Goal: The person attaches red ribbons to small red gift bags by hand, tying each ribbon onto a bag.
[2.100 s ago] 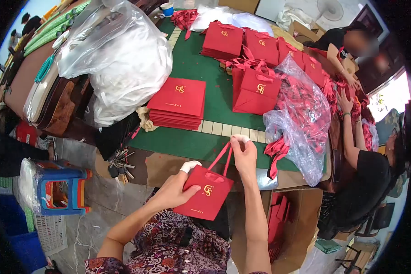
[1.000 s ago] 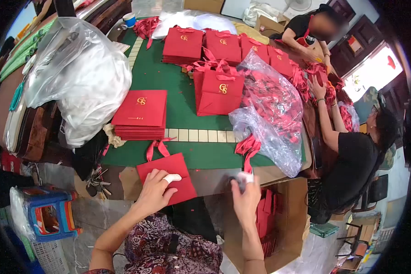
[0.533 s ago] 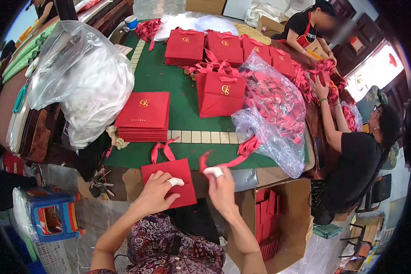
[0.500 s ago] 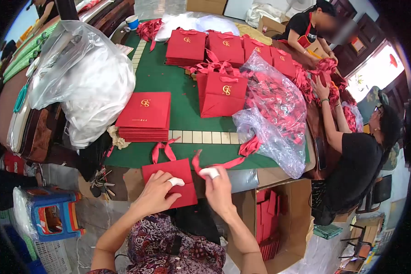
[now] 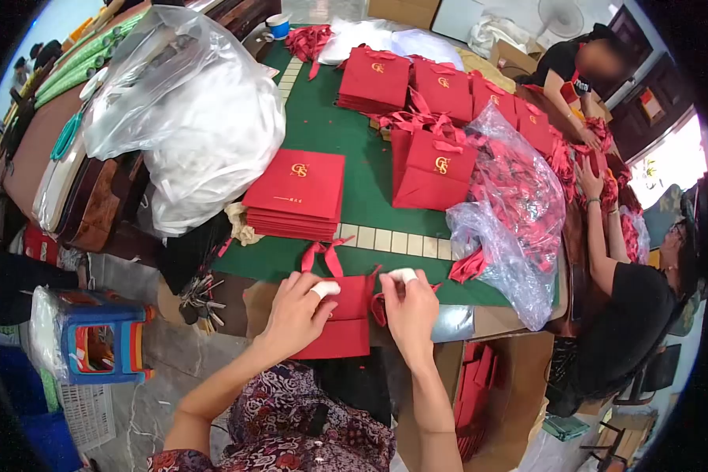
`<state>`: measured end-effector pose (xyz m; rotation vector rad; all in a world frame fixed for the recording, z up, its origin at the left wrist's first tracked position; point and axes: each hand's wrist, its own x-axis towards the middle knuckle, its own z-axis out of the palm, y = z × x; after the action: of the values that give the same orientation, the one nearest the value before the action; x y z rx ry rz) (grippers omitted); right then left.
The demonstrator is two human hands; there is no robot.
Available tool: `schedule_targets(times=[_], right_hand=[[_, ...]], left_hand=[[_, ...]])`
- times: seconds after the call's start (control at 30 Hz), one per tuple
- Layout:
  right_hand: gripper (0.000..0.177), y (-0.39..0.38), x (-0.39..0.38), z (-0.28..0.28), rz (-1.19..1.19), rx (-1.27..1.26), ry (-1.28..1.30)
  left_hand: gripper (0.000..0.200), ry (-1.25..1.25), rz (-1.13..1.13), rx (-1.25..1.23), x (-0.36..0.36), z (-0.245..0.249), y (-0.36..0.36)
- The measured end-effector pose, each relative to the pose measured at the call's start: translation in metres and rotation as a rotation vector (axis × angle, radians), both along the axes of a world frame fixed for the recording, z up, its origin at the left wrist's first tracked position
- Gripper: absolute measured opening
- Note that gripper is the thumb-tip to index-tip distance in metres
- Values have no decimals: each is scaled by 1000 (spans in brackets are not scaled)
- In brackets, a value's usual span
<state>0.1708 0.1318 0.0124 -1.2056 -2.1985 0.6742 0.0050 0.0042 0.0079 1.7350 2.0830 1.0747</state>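
A red paper gift bag point(image 5: 344, 337) lies flat at the near table edge, a red ribbon loop point(image 5: 324, 256) sticking out beyond its far edge. My left hand point(image 5: 297, 313) is on the bag's left part, fingers curled and gripping it. Just off the bag's right edge, my right hand point(image 5: 411, 316) pinches a red ribbon point(image 5: 378, 308); part of that ribbon is hidden by the fingers. White wraps cover a fingertip on each hand. Beyond my left hand sits a stack of red bags point(image 5: 295, 189) with gold lettering.
A standing red bag point(image 5: 434, 177) and more bag stacks point(image 5: 374, 79) occupy the green tabletop point(image 5: 315, 118). Clear plastic with ribbons point(image 5: 519, 181) lies right, a white-filled plastic bag point(image 5: 189, 134) left. Below right is a cardboard box point(image 5: 519, 385). Two people work at the right.
The view has shifted, so the table appears further right. My right hand has drawn the ribbon in close to the bag's right edge; its long tail no longer stretches rightward. My left hand stays on the bag.
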Motion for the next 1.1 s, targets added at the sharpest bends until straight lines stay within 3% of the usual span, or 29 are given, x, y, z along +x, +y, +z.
schedule_targets(times=[0.17,0.57,0.87,0.93,1.1], right_hand=[[16,12,-19,-24,47,151,-45],[9,-12,-6,16,332,-71,106],[12,-24,-8,6,234,-139,36],[13,-26,-9,13,164,-331,48],[12,-29,-12,15,113,-316,18]], left_hand=[[37,151,67,-81,-3,-2,6],[39,63,-11,-183,-3,2,16],[24,-43,-56,-159,5,2,16],[24,-33,-28,-147,9,3,16],[24,-14,-1,-102,21,8,12]])
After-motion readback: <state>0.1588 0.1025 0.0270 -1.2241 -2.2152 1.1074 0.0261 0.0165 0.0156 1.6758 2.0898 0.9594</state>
